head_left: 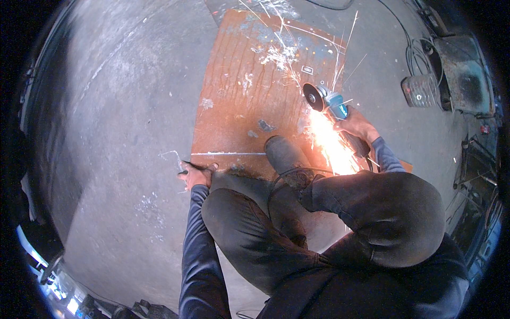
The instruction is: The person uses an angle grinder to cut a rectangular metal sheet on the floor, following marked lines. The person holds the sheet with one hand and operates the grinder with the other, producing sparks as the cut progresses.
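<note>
Knee [393, 218] below right hand [357, 126] gripping grinder [325, 101].

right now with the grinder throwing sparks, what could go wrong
Sparks spray back toward the boot and trouser leg, so cloth could scorch. The right hand holds the grinder alone, so a snag of the disc on the rusty plate might kick it. The left hand grips the plate's near edge bare, where sharp metal or heat could hurt it.
</note>
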Available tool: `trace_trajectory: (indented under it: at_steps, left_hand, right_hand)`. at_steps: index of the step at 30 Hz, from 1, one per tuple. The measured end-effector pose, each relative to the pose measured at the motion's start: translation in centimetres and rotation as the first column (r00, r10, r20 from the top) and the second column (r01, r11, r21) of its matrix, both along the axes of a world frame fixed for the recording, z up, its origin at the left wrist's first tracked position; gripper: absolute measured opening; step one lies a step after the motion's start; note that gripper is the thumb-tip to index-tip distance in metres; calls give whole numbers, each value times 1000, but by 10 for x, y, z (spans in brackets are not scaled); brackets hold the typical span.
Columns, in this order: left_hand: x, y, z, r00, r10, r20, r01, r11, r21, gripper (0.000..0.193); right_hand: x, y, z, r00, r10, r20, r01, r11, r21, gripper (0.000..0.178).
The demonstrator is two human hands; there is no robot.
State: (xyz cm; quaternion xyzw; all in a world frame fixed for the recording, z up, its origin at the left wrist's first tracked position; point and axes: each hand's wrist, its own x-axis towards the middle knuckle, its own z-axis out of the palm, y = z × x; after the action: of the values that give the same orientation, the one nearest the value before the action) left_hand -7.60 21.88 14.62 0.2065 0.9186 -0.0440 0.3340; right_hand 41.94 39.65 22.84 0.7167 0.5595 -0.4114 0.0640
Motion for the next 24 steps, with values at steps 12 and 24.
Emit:
trace_trajectory:
  at_steps: [12,24]
  left_hand:
    - [2,0,0,1000,2,18,-3,999,33,148]
    - [2,1,1,1000,4,28,-4,1000,12,148]
  right_hand:
    - [-10,13,14,1000,21,4,-21,998,59,74]
    - [-19,19,20,998,22,66,-23,1000,9,89]
